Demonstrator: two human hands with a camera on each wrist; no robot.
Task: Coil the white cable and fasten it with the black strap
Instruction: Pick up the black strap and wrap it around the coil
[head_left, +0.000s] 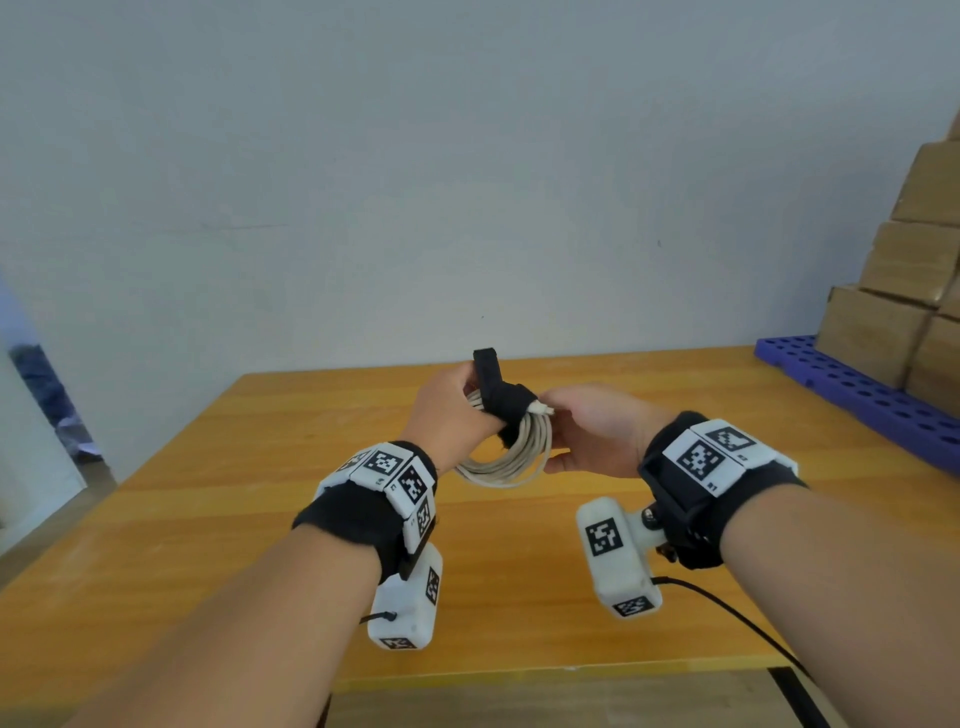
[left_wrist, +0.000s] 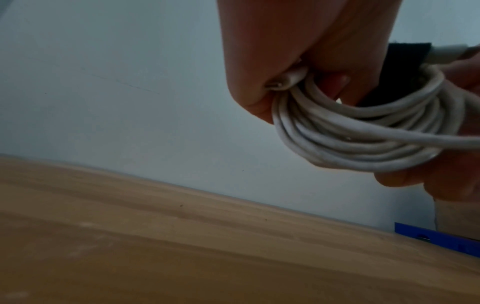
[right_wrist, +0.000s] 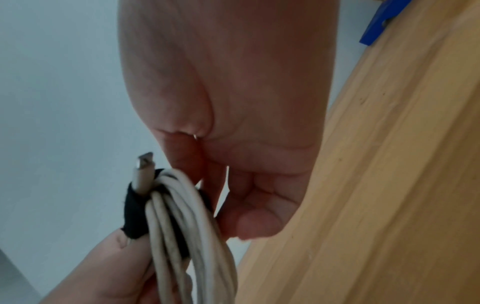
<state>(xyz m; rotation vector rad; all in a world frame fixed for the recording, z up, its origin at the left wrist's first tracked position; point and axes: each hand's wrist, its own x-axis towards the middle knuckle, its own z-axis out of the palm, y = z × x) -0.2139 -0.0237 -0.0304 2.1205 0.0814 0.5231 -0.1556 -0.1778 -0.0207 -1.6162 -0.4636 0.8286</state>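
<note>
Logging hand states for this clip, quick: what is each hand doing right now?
Left hand: grips the coiled white cable and pulls the black strap.
Right hand: fingers curled, holding the coil's other side.

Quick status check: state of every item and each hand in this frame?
White cable: coiled into loops, held above the table.
Black fabric strap: wrapped round the coil, free end sticking up, not yet fastened.
Left hand: grips coil and strap.
Right hand: holds the coil's other side.
Wooden table: nothing resting on the visible part.
</note>
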